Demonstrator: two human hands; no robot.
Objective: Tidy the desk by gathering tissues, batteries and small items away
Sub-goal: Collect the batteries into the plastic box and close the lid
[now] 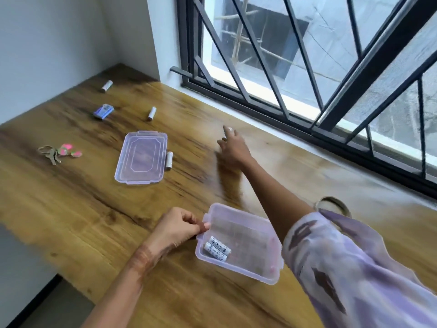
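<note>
My left hand (176, 229) pinches the left rim of a clear plastic box (250, 263) that sits tilted near the desk's front edge. Two white batteries (216, 250) lie inside it. My right hand (233, 147) stretches far forward toward the window sill and is blurred; something pale shows at its fingertips, and I cannot tell if it is held. The box's clear lid (142, 159) lies flat further left, with a battery (169, 160) touching its right edge. Two more batteries (152, 113) (107, 86) lie further back.
A small blue packet (103, 111) and a bunch of keys with pink tags (60, 151) lie on the wooden desk (71, 209) to the left. A round ring-shaped object (332, 203) peeks out behind my right sleeve. A barred window (295, 102) borders the desk's far side.
</note>
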